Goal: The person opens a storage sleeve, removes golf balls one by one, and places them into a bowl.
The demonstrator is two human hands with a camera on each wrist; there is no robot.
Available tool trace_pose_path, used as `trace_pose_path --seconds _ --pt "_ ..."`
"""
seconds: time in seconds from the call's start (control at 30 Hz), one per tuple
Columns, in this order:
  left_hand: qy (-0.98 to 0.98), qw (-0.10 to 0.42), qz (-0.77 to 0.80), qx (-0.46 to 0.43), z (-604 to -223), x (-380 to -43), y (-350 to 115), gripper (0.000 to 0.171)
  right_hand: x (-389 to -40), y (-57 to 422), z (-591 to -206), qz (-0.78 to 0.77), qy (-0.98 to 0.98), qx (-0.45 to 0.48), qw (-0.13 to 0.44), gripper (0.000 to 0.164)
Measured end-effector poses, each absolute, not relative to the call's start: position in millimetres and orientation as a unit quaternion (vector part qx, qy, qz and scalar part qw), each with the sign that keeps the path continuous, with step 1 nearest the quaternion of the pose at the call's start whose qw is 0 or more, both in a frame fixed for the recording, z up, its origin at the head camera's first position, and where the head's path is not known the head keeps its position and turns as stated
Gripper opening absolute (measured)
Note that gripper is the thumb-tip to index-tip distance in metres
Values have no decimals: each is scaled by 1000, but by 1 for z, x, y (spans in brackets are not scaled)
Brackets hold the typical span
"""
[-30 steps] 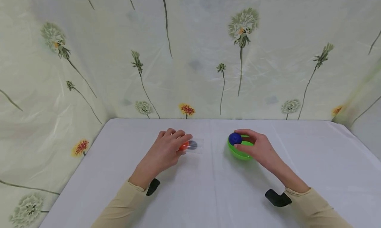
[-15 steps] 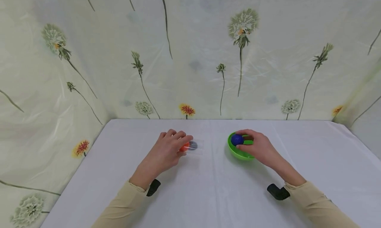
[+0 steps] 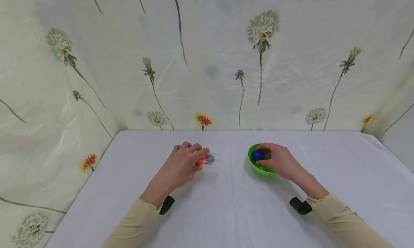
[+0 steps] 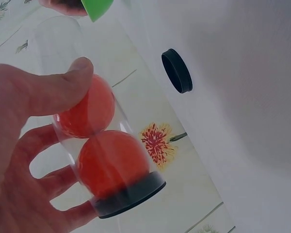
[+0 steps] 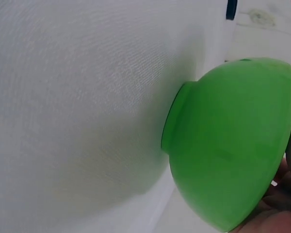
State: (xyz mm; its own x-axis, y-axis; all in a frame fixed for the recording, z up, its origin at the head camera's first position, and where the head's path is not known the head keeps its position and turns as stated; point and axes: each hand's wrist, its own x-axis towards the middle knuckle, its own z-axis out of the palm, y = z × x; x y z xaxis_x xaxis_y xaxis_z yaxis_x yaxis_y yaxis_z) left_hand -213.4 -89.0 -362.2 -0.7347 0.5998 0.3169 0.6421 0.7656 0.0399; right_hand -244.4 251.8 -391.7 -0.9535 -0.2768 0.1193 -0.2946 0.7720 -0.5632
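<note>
My left hand [image 3: 179, 165] grips a clear tube [image 4: 60, 43] round its side. Inside the tube, two orange balls [image 4: 111, 162] sit against a black end cap [image 4: 131, 194], as the left wrist view shows. My right hand [image 3: 283, 161] pinches a blue ball [image 3: 257, 155] between thumb and fingers, low within the rim of a green bowl [image 3: 261, 171]. Whether the ball touches the bowl's bottom cannot be seen. In the right wrist view the bowl's outer side [image 5: 233, 131] hides the ball and most of the fingers.
A loose black cap [image 4: 177, 71] lies on the white cloth; from the head it shows as a dark disc [image 3: 210, 159] through the tube. The white-covered table [image 3: 213, 212] ends at a curtain [image 3: 207, 61] printed with dandelions. Each wrist carries a black camera mount [image 3: 300, 206].
My right hand has come down into the green bowl, taking the blue ball lower and slightly right. The left hand and tube have stayed nearly still.
</note>
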Motion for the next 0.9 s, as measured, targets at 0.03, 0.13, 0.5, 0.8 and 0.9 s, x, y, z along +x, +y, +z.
trace_pose_path --seconds 0.03,0.13,0.5,0.8,0.9 --pt "-929 143 -74 -334 -362 -213 -89 50 -244 252 -392 299 -942 153 13 41" --pt "-931 138 -75 -330 -362 -213 -89 50 -244 252 -391 298 -942 152 6 41" --pt "-929 141 -78 -334 -363 -213 -89 50 -240 254 -388 334 -931 146 -8 43" --pt "-930 141 -77 -330 -362 -213 -89 51 -237 257 -383 367 -920 136 0 42" --pt "-929 145 -74 -331 -362 -213 -89 50 -236 257 -379 383 -914 132 -1 45"
